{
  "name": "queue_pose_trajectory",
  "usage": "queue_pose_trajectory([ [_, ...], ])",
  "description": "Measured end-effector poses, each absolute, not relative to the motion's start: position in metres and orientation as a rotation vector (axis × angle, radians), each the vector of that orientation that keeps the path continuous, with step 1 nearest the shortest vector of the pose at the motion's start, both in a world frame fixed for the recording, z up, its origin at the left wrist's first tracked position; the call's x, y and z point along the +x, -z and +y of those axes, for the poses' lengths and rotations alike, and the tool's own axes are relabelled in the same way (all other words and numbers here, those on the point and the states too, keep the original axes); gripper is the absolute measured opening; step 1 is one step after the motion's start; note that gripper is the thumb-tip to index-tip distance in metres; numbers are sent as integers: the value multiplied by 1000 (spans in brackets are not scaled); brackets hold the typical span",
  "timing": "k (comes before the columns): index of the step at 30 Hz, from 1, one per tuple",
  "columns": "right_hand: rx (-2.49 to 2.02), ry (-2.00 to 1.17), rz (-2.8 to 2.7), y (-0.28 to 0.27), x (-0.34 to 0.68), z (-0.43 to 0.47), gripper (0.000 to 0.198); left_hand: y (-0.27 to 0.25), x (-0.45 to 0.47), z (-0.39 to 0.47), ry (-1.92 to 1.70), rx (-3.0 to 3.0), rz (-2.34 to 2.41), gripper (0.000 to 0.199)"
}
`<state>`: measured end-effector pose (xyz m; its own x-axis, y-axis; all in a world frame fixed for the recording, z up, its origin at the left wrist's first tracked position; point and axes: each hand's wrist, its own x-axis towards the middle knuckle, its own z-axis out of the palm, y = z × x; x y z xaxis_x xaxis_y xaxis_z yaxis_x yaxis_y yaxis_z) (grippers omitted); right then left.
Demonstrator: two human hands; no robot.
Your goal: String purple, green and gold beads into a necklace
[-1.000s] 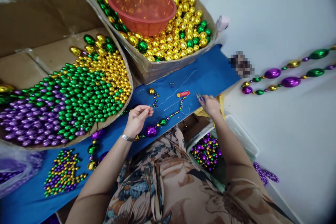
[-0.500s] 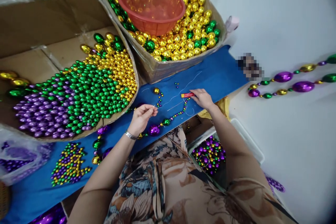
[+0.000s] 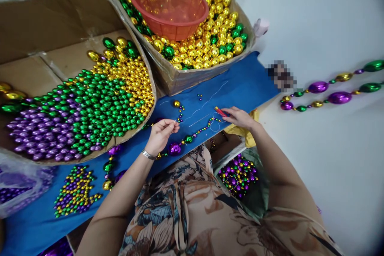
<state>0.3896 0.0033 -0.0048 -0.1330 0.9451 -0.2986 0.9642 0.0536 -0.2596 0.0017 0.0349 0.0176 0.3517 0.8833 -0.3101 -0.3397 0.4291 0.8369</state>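
My left hand (image 3: 163, 133) is closed in a pinch above the blue cloth. A thin white thread (image 3: 199, 109) runs up and right from near its fingertips. At the right, my right hand (image 3: 238, 118) has its fingers around a small red lighter-like object (image 3: 221, 112) with a yellow end. A string of small beads (image 3: 201, 129) curves between the hands, with a large purple bead (image 3: 174, 149) and a green bead (image 3: 188, 139) on it. Near the left fingertips lie a gold bead (image 3: 176, 104) and several tiny beads. A needle-like straight piece (image 3: 199, 120) lies between the hands.
Two cardboard boxes of shiny beads, a left box (image 3: 57, 68) and a back box (image 3: 192, 75), border the blue cloth (image 3: 252, 74). A red basket (image 3: 169, 28) rests on the back beads. Mixed small beads (image 3: 75, 192) lie left; a bead necklace (image 3: 339, 97) is at right.
My right hand has shifted slightly right and down, tilting the red lighter-like object so its yellow end points up and left. My left hand keeps its pinch in nearly the same place.
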Motion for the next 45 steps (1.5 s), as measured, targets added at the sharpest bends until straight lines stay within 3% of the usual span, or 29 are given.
queue_pose_trajectory([
  [4, 2212, 571, 2176, 2, 376, 8, 47, -18, 2, 34, -892, 746, 871, 31],
  [21, 2203, 421, 1965, 9, 339, 20, 43, -20, 4, 33, -902, 757, 851, 32],
  [25, 2324, 433, 2166, -4, 328, 20, 37, -23, 5, 32, -895, 739, 850, 35],
  [27, 2326, 624, 2406, -17, 310, 17, 38, -24, 5, 32, -891, 736, 848, 36],
  [30, 2137, 1264, 2545, -33, 271, 11, 43, -25, 6, 31, -897, 743, 843, 35],
  [33, 1990, 1499, 2566, -39, 234, 12, 45, -25, 6, 30, -897, 749, 835, 34],
  [39, 2039, 1393, 2616, -35, 202, 29, 59, -26, 5, 29, -889, 751, 843, 34],
  [45, 2085, 1064, 2697, -33, 193, 32, 57, -23, 4, 29, -894, 744, 841, 33],
])
